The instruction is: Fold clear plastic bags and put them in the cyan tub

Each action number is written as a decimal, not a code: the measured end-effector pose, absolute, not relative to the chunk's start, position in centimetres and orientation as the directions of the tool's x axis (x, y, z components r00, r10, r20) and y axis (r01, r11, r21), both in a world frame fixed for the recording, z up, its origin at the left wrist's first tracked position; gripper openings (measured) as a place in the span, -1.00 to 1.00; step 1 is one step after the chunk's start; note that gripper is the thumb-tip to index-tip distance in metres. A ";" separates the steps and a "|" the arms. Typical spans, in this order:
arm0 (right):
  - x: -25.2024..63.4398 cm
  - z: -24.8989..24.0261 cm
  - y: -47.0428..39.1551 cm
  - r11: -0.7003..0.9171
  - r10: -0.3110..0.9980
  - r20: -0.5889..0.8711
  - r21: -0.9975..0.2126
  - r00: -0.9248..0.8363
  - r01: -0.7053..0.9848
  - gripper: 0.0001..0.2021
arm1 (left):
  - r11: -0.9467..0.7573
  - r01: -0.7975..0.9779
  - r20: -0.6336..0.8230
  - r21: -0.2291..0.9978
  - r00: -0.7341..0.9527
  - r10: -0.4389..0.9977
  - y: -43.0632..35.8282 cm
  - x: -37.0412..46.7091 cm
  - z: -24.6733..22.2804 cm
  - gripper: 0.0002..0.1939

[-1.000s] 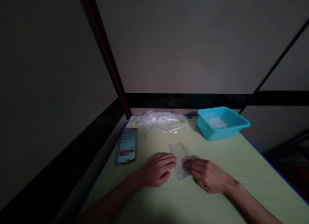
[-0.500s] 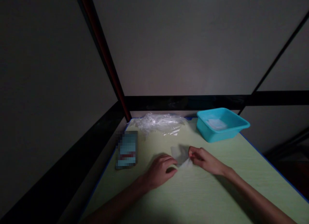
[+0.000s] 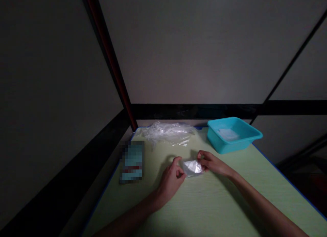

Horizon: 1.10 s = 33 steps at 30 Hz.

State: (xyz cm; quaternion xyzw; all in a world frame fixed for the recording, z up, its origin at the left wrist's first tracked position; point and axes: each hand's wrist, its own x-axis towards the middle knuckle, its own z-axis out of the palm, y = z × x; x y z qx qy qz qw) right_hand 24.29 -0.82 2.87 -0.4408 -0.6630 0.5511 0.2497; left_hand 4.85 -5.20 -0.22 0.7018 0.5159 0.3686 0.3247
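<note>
Pinching the small clear plastic piece [image 3: 192, 167] at its right edge, the right hand [image 3: 207, 162] works below the frame's center, while the left hand [image 3: 173, 179], fingers curled, meets its left edge over the bench [image 3: 199, 203], with the blue basin [image 3: 230, 146] at right and crumpled clear plastic [image 3: 168, 132] above.

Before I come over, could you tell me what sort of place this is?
Probably a small work corner, perhaps at home: a pale table against dark-banded walls, with a turquoise basin and loose clear plastic on it.
</note>
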 end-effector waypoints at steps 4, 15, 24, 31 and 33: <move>24.7 2.9 -0.7 0.022 0.842 -0.125 -0.964 -0.525 0.265 -0.76 | -0.126 0.376 0.083 0.918 0.127 0.988 -4.6 4.9 -0.5 -0.33; 24.1 1.0 -0.9 0.099 0.923 -0.020 -0.953 -0.384 0.287 -0.74 | -0.092 0.476 0.005 0.875 0.179 0.984 -3.1 4.8 -0.2 -0.23; 23.9 1.9 -1.9 0.236 0.956 0.121 -0.855 -0.266 0.461 -0.82 | -0.076 0.500 -0.018 0.863 0.181 0.983 -2.7 4.8 -0.4 -0.22; 23.2 3.0 -4.8 0.684 0.728 0.234 -0.311 -0.644 0.660 -0.43 | -0.073 0.497 -0.023 0.864 0.186 0.982 -2.7 4.7 -0.5 -0.24; 23.0 2.2 -5.2 0.722 0.692 0.182 -0.214 -0.699 0.658 -0.32 | -0.074 0.499 -0.024 0.863 0.187 0.982 -2.7 4.7 -0.4 -0.24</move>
